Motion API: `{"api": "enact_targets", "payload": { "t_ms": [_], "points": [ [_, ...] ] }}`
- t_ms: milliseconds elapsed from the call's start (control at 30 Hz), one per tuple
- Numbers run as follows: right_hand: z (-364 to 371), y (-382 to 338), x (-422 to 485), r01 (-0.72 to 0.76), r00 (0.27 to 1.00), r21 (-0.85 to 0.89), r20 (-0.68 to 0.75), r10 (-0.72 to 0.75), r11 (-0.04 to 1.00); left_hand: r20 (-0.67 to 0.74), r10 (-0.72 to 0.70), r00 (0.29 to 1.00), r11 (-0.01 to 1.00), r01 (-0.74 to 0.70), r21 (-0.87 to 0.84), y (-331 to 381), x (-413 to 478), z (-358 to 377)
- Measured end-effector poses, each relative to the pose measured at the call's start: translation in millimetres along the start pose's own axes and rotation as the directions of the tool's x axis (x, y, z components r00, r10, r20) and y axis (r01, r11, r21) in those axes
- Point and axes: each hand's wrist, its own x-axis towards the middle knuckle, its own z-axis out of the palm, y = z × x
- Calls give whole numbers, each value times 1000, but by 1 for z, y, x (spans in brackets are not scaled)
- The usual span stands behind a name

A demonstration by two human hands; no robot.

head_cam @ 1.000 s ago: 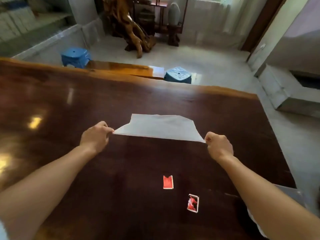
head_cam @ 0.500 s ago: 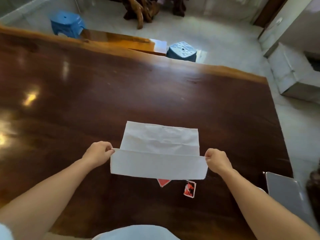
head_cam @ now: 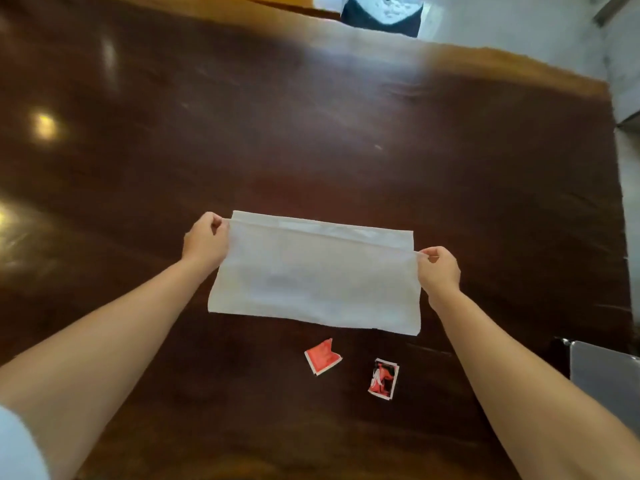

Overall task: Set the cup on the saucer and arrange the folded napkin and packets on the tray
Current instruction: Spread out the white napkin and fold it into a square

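Glossy dark wood table [head_cam: 311,133], matt white paper napkin [head_cam: 318,278]

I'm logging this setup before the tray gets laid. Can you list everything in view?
napkin: one, white, mid-table, folded over.
red packet: one, red, nearer than napkin.
printed packet: one, red-black-white, right of red packet.
tray: one, grey, far right, cut off.
table: one, dark brown, under everything.
stool: one, blue, beyond table.
left hand: one, pinching napkin's left corner.
right hand: one, pinching napkin's right corner.
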Motion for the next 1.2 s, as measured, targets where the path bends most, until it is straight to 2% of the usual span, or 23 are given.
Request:
{"api": "enact_targets", "payload": {
  "t_ms": [200,433,600,667,767,900,967,1033,1100,1133,1200],
  "points": [
    [26,-5,54,55,998,59,-11,-54,997,-88,-39,995,999,39,-4,-4,40,42],
    [46,-3,71,93,990,-138,-97,-107,986,-229,1,973,998,14,67,-11,46,61],
    [58,-12,61,164,964,-119,-193,-185,979,-273,-1,962,997,22,73,-13,44,63],
    [62,-18,63,151,963,-108,-210,-171,983,-267,9,964,998,7,60,-15,44,62],
    [60,-22,66,112,977,-113,-171,-131,987,-232,27,972,1000,-23,22,-16,43,58],
    [41,-23,57,152,986,4,-76,-151,988,-134,-19,991,991,1,-133,-14,32,46],
    [29,-16,39,144,989,-60,-17,-145,988,-121,-44,992,983,22,-180,-16,17,37],
    [21,-2,13,135,991,-212,27,-132,968,-139,-110,984,973,78,-216,-23,-4,26],
    [22,11,-20,212,976,-414,54,-209,885,-120,-171,978,977,153,-149,-35,-29,19],
    [24,15,-38,288,955,-484,83,-284,826,-108,-141,984,990,138,-31,-42,-42,18],
    [36,13,-71,436,897,-526,194,-396,730,-65,57,996,972,-41,229,-50,-68,20]
  ]
}}
